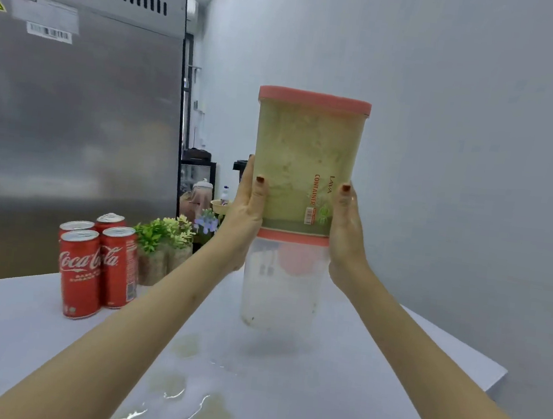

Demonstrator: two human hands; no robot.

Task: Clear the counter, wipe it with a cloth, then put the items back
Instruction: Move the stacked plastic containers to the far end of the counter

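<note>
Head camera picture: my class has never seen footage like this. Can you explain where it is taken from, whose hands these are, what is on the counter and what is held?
The single picture comes from a camera worn on a person's head, looking forward and down, so the two bare arms reaching in are that person's own. The left hand and right hand grip a tall container with green contents and a pink lid, one on each side. Directly under it a clear container, also pink-lidded, stands on the white counter; whether the two touch, I cannot tell. To the left stand four red cola cans and small potted plants. Brownish puddles lie nearer the camera.
</note>
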